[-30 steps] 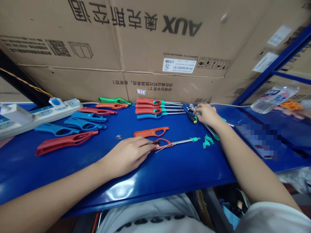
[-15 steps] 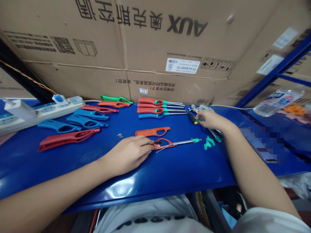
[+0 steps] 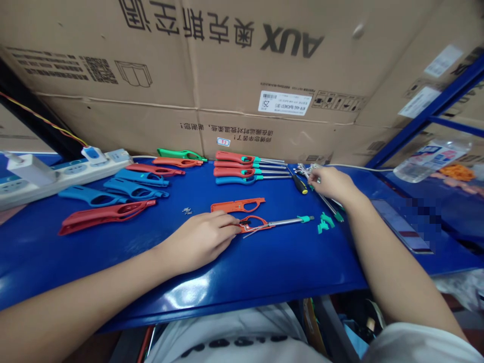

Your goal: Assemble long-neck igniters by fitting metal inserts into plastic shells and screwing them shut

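Observation:
My left hand (image 3: 206,237) is closed over the handle end of an opened orange long-neck lighter (image 3: 260,223) lying on the table. Its inner wires show, and its metal tube with a green piece near the tip points right. Just behind it is a loose orange handle half (image 3: 238,205). My right hand (image 3: 335,185) reaches into a pile of small metal and wire parts (image 3: 302,170), fingers pinched together; what they hold is hidden. A screwdriver (image 3: 300,184) lies just left of these fingers. Metal tubes (image 3: 333,206) and small green plastic pieces (image 3: 325,222) lie below the hand.
Several lighters with metal tubes (image 3: 234,169) lie in a row at the back. Coloured handle shells (image 3: 109,219) spread leftward by a power strip (image 3: 71,174). Tiny screws (image 3: 186,210) sit mid-table. A phone (image 3: 403,227) and plastic bottle (image 3: 431,159) are at right; cardboard (image 3: 227,75) walls the back.
My right hand has shifted slightly within the parts pile, its fingertips moving up and away from the screwdriver's handle. My left hand and the opened lighter stay in place.

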Demonstrator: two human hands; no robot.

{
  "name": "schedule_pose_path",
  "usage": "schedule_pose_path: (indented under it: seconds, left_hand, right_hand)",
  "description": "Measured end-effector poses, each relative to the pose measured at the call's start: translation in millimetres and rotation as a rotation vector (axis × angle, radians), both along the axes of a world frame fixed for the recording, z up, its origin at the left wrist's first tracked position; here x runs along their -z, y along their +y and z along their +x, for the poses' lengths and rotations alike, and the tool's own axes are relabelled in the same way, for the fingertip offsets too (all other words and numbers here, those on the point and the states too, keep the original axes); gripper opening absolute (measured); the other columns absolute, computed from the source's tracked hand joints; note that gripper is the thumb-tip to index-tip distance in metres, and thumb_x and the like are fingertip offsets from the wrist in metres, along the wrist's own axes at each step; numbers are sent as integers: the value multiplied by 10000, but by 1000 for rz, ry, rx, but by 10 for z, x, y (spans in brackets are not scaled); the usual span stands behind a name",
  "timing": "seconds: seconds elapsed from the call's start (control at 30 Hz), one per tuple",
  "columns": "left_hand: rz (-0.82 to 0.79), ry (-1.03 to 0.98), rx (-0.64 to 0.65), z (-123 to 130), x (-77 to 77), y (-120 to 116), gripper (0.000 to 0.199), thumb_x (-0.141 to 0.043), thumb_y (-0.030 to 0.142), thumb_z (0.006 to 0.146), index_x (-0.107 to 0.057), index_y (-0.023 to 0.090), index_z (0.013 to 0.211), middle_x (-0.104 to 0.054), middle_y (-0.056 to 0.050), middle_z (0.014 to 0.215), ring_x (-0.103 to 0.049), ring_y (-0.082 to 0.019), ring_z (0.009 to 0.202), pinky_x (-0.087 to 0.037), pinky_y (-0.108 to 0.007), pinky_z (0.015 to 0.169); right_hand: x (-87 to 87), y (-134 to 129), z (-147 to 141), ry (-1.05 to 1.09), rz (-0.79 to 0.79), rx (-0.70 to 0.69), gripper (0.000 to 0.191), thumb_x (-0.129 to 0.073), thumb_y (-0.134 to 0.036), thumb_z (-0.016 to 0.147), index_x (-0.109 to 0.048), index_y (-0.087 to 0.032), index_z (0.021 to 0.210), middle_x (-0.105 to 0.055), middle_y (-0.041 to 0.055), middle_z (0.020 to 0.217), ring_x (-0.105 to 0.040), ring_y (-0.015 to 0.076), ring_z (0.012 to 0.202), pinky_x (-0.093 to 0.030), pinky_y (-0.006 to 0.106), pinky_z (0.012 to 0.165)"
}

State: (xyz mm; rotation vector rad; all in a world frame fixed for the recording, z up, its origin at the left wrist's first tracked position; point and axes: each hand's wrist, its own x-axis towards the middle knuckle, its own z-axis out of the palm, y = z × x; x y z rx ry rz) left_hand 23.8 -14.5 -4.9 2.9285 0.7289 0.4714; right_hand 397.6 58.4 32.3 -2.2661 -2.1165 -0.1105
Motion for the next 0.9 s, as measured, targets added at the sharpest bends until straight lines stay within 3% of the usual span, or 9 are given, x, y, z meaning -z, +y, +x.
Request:
schedule_pose_path:
  seconds: [0.13,0.33,0.57,0.9]
  left_hand:
    - [5,0,-10,-7,23,3,294,-452,203,1030,-692,209,1199,-710,-57,1208,-676,-233,1086,-563,-377,915]
    - [-5,9,-10,-6,10,-5,298,-449,201,1029,-693,211,1200,-712,-52,1204,-676,-239,1088,-568,-392,916]
    - [-19,3,-8,0,-9,-7,296,-457,198,1026,-690,212,1209,-713,-53,1198,-678,-237,1085,-572,-397,918]
    - [-22,8,-7,1,-9,-4,298,-453,201,1028,-690,212,1208,-711,-58,1204,-676,-239,1088,-570,-397,920]
  right_hand:
    - [-63,-43,-39,-6,24,16,138,-577,-182,831,-697,-206,894,-743,94,1019,-671,258,931,-398,292,625]
    - [41,41,76,-14,-33,-127,172,-640,-219,837,-705,-198,994,-688,118,1128,-643,286,1048,-475,323,764]
    - [147,118,185,4,-120,-161,140,-663,-166,799,-715,-181,928,-730,101,942,-681,262,883,-498,337,752]
    - [130,112,204,-22,-72,-151,226,-576,-110,783,-681,-171,973,-700,150,1025,-671,297,948,-519,382,820]
